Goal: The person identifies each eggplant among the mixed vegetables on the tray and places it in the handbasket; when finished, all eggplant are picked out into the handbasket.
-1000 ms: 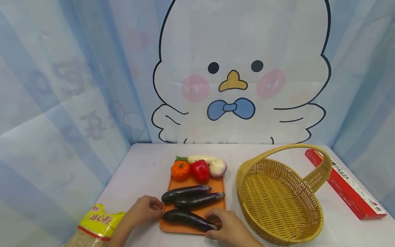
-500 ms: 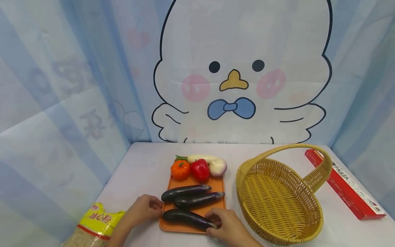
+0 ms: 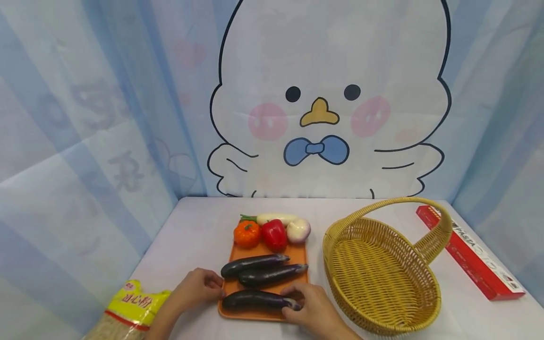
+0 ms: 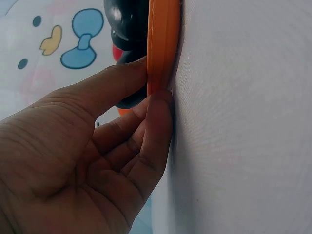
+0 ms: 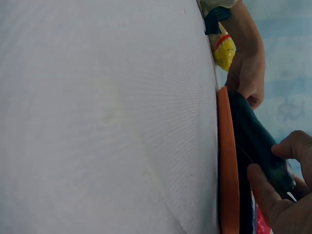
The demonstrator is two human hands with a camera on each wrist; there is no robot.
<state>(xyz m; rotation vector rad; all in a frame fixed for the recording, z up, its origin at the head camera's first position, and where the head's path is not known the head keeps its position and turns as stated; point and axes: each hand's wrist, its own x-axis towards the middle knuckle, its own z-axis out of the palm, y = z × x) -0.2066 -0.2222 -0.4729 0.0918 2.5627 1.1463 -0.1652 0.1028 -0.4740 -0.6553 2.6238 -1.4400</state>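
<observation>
My left hand pinches the left rim of the orange tray, thumb above and a finger beneath. My right hand grips the stem end of the nearest eggplant between thumb and fingers. In the right wrist view that eggplant is tilted, its stem end raised off the tray and its other end low by the left hand. Two more eggplants lie on the tray behind it. At the tray's far end sit an orange pumpkin, a red bell pepper and a white-purple round vegetable.
A white radish with a green top lies at the tray's back edge. Right of the tray stands a wicker basket with a tall handle. A red pasta box lies farther right, and a yellow-topped bag at the left.
The nearest eggplant has turned from slanting to nearly level in the head view, its stem end lifted by my right hand. My left hand stays on the tray rim.
</observation>
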